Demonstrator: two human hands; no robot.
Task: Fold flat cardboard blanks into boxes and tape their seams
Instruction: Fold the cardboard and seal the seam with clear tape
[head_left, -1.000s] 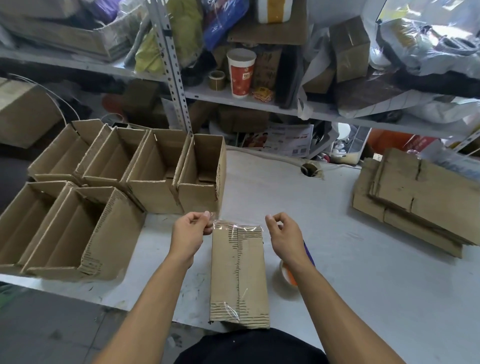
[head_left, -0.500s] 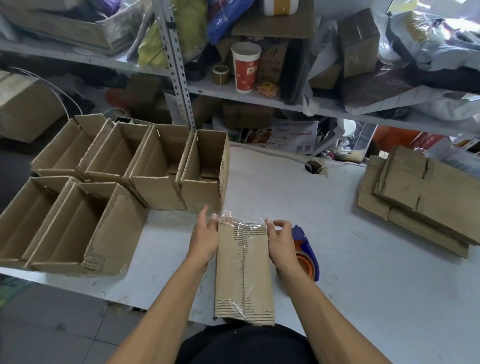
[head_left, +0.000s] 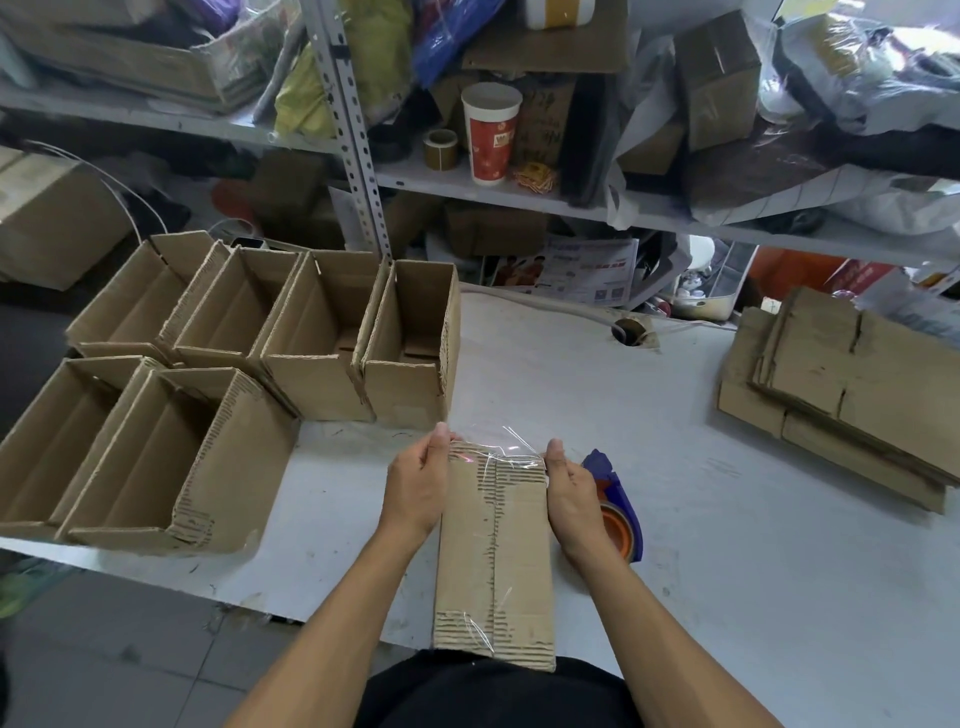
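Observation:
A narrow cardboard box (head_left: 496, 561) lies bottom-up at the table's near edge, clear tape running along its centre seam. Loose tape (head_left: 511, 447) sticks up past its far end. My left hand (head_left: 418, 486) lies flat against the box's left side near the far end, fingers straight. My right hand (head_left: 569, 486) presses the right side the same way. A blue tape dispenser with an orange roll (head_left: 615, 506) sits on the table just right of my right hand, partly hidden by it.
Several folded open boxes (head_left: 322, 338) stand in two rows at the left of the white table (head_left: 727, 571). A stack of flat blanks (head_left: 841, 389) lies at the right. Cluttered metal shelves with a red cup (head_left: 491, 135) rise behind.
Both hands came down from pinching the tape ends above the box to pressing flat against its two sides. The dispenser came into view beside the right hand.

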